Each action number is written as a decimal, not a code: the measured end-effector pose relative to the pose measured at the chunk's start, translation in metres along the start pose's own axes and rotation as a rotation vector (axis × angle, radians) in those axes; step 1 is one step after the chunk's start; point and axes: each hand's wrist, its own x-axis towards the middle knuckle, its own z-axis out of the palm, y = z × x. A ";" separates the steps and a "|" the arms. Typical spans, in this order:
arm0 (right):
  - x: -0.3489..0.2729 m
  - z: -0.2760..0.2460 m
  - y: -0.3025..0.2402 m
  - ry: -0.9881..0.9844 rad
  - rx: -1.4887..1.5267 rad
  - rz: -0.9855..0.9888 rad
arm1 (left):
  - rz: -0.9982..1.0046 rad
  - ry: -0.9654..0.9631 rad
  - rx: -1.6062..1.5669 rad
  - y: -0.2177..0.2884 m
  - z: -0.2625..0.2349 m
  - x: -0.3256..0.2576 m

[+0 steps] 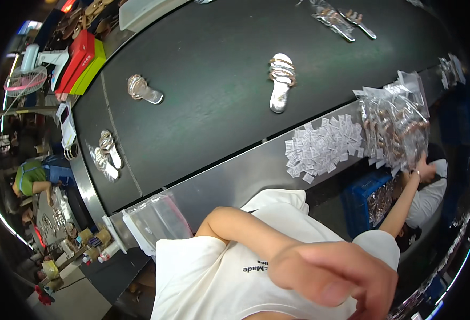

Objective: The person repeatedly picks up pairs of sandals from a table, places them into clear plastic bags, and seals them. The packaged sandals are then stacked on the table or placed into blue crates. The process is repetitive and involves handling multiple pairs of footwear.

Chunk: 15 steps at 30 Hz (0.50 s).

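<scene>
My left hand (331, 274) is raised close in front of my white shirt, fingers bent, thumb apart from them, and nothing visible between. Out to the right, my right hand (427, 168), with a bracelet at its wrist, grips the near edge of a heap of clear-bagged sandals (392, 122). Its fingertips are partly hidden there. Beside the heap lies a spread pile of small white printed labels (325, 145) on the metal ledge. On the dark belt ahead is a single silver sandal with metallic straps (280, 85). Another single sandal (145, 89) lies farther left.
A pair of sandals (108, 154) lies at the belt's left end; more (347, 21) lie at the far right. Empty clear bags (157, 217) hang over the near ledge. A blue crate (360, 200) stands below the heap. A co-worker (429, 202) is close on the right.
</scene>
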 end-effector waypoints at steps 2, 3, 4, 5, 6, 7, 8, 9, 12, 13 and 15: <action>-0.018 -0.043 -0.081 0.356 0.176 -0.387 | -0.206 -0.294 -0.184 0.005 -0.052 0.008; -0.037 -0.054 -0.118 0.226 0.209 -0.484 | -0.246 -0.317 -0.230 0.011 -0.061 0.012; -0.060 -0.065 -0.150 0.095 0.228 -0.576 | -0.294 -0.334 -0.287 0.017 -0.070 0.024; -0.095 -0.073 -0.187 -0.204 0.365 -0.391 | -0.234 -0.193 -0.259 0.028 -0.058 0.033; -0.125 -0.061 -0.218 -0.508 0.532 -0.198 | -0.174 -0.152 -0.235 0.029 -0.058 0.033; -0.147 -0.033 -0.226 -0.579 0.605 -0.307 | -0.138 -0.098 -0.236 0.033 -0.058 0.041; -0.177 -0.003 -0.236 -0.652 0.680 -0.426 | -0.117 -0.117 -0.269 0.037 -0.070 0.042; -0.209 0.015 -0.257 -0.792 0.669 -0.384 | -0.056 -0.159 -0.273 0.040 -0.083 0.045; -0.301 0.072 -0.298 -1.042 0.576 -0.301 | 0.008 -0.313 -0.269 0.056 -0.126 0.059; -0.335 0.088 -0.308 -1.018 0.420 -0.333 | -0.072 -0.362 -0.268 0.069 -0.143 0.066; -0.385 0.111 -0.322 -0.946 0.108 -0.410 | -0.229 -0.368 0.024 0.114 -0.187 0.105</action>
